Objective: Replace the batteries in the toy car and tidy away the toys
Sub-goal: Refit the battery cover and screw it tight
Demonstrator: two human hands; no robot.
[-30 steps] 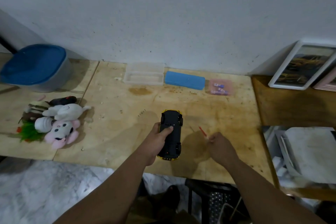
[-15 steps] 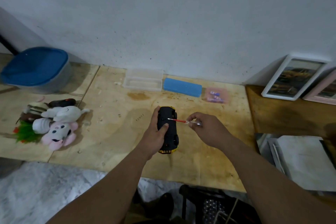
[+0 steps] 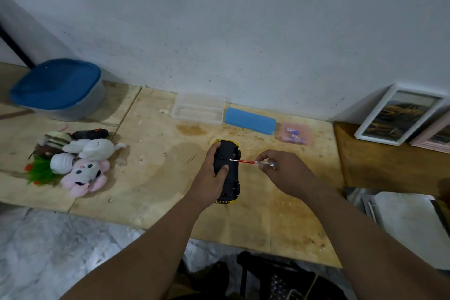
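I have the toy car (image 3: 227,170) upside down near the middle of the wooden table (image 3: 155,178), its black underside facing up and yellow body showing at both ends. Its long axis runs away from me toward the wall — which end is the nose I cannot tell. My left hand (image 3: 211,179) grips it from the left, thumb pressed on the underside, fingers curled round the far side. My right hand (image 3: 283,173) pinches a small screwdriver (image 3: 253,162) with a red shaft and clear handle; it lies nearly level, tip pointing left and touching the car's underside.

Along the wall sit a clear plastic case (image 3: 198,112), open, with nothing I can make out inside, a closed blue case (image 3: 249,120) beside it, and a small pink box (image 3: 295,133) holding little blue-and-white items — too blurred to name. At far left stands a tub with a blue lid (image 3: 57,89), closed. In front of it is a heap of plush toys (image 3: 75,161).
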